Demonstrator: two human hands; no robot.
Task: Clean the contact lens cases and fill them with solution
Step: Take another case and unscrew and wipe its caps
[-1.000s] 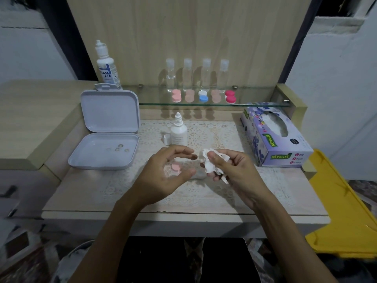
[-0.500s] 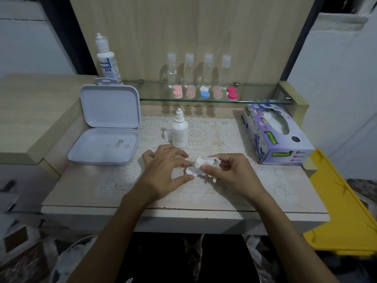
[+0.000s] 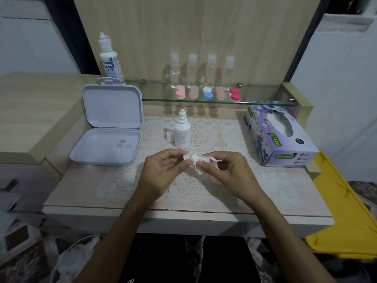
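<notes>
Head view, one moment at a dressing table [image 3: 142,203].
Left hand [image 3: 161,172]: fingers curled, thumb and forefinger pinching something small against the tissue [image 3: 196,160]; likely a lens case, but it is hidden and cannot be confirmed.
Right hand [image 3: 226,170]: pinching the crumpled tissue, pressed to the left hand's fingertips, both raised above the lace mat [image 3: 206,135].
Small bottle [image 3: 182,132]: upright, uncapped, just beyond the hands; cap [image 3: 169,136] beside it on the left.
Lens cases [image 3: 208,93]: five pairs in a row on the far glass shelf [image 3: 265,94], four clear bottles [image 3: 201,70] behind.
White box [image 3: 108,144]: open, far left, small rings inside.
Tissue box [image 3: 279,135]: right.
Risks: a knuckle could tip the open bottle and spill solution; a small part pinched through tissue could slip and roll off the near edge; tissue lint may cling inside a case.
</notes>
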